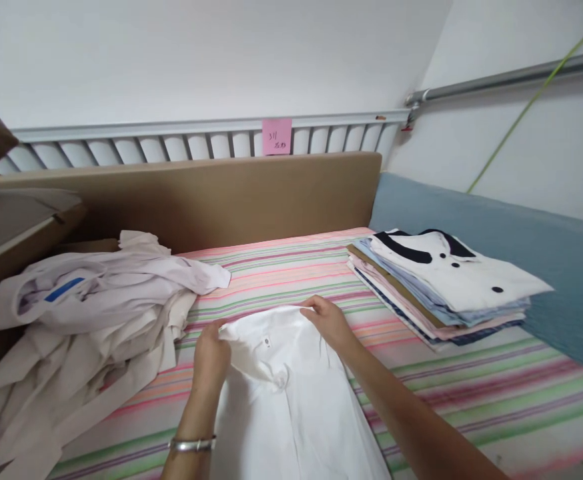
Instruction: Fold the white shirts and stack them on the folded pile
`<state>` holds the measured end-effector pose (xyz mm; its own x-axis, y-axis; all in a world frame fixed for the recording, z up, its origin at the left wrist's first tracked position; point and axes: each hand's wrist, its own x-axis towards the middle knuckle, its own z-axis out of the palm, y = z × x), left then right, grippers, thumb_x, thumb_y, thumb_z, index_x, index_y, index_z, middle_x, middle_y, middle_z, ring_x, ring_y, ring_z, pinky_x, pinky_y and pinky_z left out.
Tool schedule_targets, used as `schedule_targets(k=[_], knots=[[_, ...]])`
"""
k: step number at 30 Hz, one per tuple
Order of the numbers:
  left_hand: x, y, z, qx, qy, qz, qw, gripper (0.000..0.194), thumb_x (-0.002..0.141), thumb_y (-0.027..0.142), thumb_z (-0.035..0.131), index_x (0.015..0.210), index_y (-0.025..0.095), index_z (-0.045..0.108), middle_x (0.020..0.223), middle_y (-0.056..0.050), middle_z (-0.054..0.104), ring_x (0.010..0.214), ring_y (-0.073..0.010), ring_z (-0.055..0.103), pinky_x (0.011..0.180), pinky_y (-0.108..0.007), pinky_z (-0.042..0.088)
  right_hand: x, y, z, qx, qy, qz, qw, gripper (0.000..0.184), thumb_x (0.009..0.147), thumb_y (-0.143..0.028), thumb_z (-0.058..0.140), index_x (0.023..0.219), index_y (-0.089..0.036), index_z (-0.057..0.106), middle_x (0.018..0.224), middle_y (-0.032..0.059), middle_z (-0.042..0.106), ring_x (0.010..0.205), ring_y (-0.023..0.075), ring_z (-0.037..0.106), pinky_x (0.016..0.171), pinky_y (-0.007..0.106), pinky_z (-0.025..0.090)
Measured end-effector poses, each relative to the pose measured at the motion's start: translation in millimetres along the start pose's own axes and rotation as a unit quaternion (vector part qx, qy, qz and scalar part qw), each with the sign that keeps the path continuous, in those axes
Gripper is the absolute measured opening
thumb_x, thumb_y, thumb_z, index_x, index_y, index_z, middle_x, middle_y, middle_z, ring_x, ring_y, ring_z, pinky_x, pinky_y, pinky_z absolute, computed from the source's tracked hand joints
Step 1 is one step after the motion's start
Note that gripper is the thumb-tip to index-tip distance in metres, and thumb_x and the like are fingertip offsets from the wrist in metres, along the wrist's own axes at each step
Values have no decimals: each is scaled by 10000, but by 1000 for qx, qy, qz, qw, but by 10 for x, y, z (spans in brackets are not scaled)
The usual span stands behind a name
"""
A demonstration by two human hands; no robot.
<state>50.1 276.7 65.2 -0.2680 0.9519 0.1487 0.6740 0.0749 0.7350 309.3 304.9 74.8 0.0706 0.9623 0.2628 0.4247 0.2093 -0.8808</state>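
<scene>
A white shirt (316,413) lies front up before me, its collar end pointing away and its lower part running out of the bottom of the view. A small label shows inside the neck, with a gathered knot of cloth just below it. My left hand (211,357), with a silver bracelet on the wrist, grips the shirt at its upper left edge. At the upper right edge, my right hand (326,320) pinches the fabric between thumb and fingers.
Rumpled white and cream garments (116,313) are heaped at left beside cardboard boxes (16,233). A folded shirt stack (451,280) sits at right on the striped sheet (271,267). Behind are a cardboard panel (231,200), a radiator (171,148) and a pink note (276,137).
</scene>
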Motion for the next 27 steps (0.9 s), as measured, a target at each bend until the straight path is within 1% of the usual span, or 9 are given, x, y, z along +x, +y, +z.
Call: schedule_targets(k=[4, 8, 10, 12, 16, 19, 23, 25, 27], knots=[[-51, 28, -125, -91, -71, -19, 993, 516, 589, 23, 400, 1015, 183, 643, 1029, -72, 674, 987, -213, 592, 890, -346, 430, -211, -103, -97, 61, 19, 11, 998, 152, 727, -358, 568, 741, -206, 572, 716, -10, 604, 717, 166, 539, 676, 276, 406], [-158, 135, -265, -111, -129, 1, 985, 460, 659, 162, 504, 1106, 202, 604, 1123, -64, 640, 1026, -217, 576, 888, -340, 435, -329, -174, -149, 89, 16, 31, 995, 170, 745, -372, 559, 774, -205, 571, 771, 7, 626, 755, 179, 556, 685, 282, 416], [-181, 182, -295, -107, -127, 15, 986, 436, 668, 281, 577, 1094, 196, 611, 1133, -72, 633, 1042, -230, 566, 898, -344, 428, -342, -200, -154, 88, 14, 30, 996, 174, 743, -377, 562, 772, -205, 573, 766, 8, 626, 750, 179, 557, 675, 279, 418], [-169, 200, -291, -89, -108, 22, 990, 395, 651, 347, 615, 1011, 187, 644, 1067, -77, 656, 998, -238, 580, 885, -347, 429, -342, -225, -155, 73, 20, 27, 997, 175, 736, -379, 571, 764, -207, 576, 742, 5, 618, 737, 177, 552, 661, 273, 416], [-112, 174, -252, -42, -92, 24, 995, 268, 674, 336, 589, 888, 193, 662, 914, -59, 681, 866, -227, 608, 808, -347, 449, -342, -253, -167, 43, 19, 10, 999, 169, 749, -377, 558, 757, -210, 579, 720, -3, 605, 721, 169, 544, 665, 268, 408], [-100, 163, -253, -4, -83, 52, 995, 316, 686, 330, 589, 971, 209, 651, 947, -59, 663, 881, -224, 597, 806, -357, 451, -342, -225, -182, 36, 11, -7, 999, 156, 773, -361, 539, 782, -212, 584, 746, -1, 616, 733, 168, 548, 684, 269, 409], [-119, 172, -266, 9, -71, 157, 985, 366, 727, 326, 576, 1087, 271, 610, 1126, -53, 598, 1026, -220, 550, 893, -369, 424, -341, -173, -187, 34, 16, -11, 999, 161, 788, -364, 523, 797, -216, 587, 769, 4, 622, 755, 174, 550, 702, 274, 414], [-125, 173, -259, 20, -72, 182, 980, 322, 747, 330, 563, 1057, 269, 623, 1118, -54, 600, 1040, -220, 543, 911, -369, 416, -345, -171, -187, 33, 17, -8, 999, 167, 786, -374, 524, 792, -217, 581, 754, 3, 614, 747, 174, 548, 691, 271, 412], [-125, 172, -244, 51, -70, 179, 980, 278, 754, 338, 559, 1005, 257, 646, 1028, -55, 628, 984, -226, 561, 888, -376, 424, -351, -183, -188, 27, 16, -3, 999, 170, 779, -381, 530, 785, -218, 577, 733, -1, 602, 722, 169, 540, 672, 265, 406]])
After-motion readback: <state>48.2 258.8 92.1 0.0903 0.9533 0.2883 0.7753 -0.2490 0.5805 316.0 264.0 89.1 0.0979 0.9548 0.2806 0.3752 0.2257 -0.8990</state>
